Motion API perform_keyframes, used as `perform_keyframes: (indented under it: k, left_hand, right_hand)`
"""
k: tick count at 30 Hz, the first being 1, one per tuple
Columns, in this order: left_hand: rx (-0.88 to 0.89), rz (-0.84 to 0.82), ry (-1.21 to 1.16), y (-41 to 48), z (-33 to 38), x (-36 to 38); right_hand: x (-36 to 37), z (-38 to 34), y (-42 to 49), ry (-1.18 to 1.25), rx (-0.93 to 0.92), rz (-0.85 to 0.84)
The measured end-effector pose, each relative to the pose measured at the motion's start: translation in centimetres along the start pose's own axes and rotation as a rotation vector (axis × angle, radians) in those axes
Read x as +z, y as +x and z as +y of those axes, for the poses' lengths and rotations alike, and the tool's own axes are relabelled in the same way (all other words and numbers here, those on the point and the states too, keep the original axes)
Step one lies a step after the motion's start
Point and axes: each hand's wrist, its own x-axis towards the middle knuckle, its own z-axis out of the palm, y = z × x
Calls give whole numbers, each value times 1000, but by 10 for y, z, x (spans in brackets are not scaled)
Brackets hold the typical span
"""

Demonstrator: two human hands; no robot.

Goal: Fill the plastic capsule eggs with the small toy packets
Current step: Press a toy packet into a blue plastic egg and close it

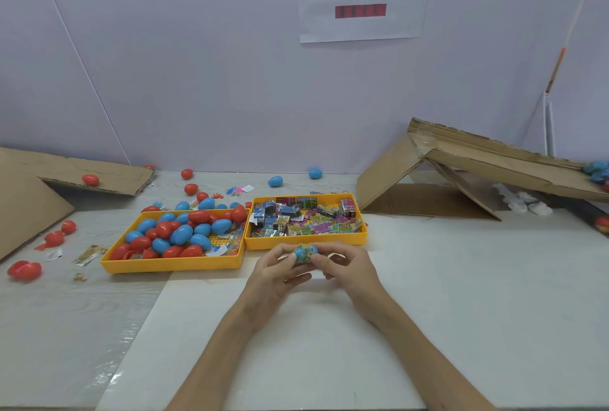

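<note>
Currently we hold the blue capsule egg (301, 251) just above the table, directly in front of the packet tray (306, 241); the left hand (280, 273) and the right hand (344, 267) each pinch it between thumb and fingertips, with a printed toy packet (308, 258) showing at its side. We judge the shell light, stiff and slippery; take each half at its widest band. Its long axis appears to run left to right. Farther back, the egg tray (171, 265) carries red and blue eggs (179, 233).

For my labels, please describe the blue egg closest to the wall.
Find the white paper sign on the wall. Below its left edge, at the table's back, lies a blue egg. Its blue neighbour sits further left, nearer the packet tray.
</note>
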Motion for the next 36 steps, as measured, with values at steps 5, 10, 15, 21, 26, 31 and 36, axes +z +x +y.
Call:
perform_keyframes:
  k: [5,10,15,21,26,31,36]
  left_hand:
    - [-4,-13,40,0,0,0]
    - [32,6,92,-1,-2,0]
    - [21,15,57,0,-2,-2]
    - [29,-5,46,0,-3,-5]
    - [53,-6,86,0,-3,-3]
    - [65,-17,149,0,-4,-5]
    - [71,-37,165,0,-4,-6]
  right_hand:
    - [-3,1,0,25,51,-13]
    - [-4,2,1,34,83,-36]
    - [-5,5,2,46,78,-38]
    - [-5,4,2,63,59,-49]
    - [-1,-1,0,76,92,-46]
    - [-1,-1,0,70,123,-24]
    - [-4,-1,0,108,111,-23]
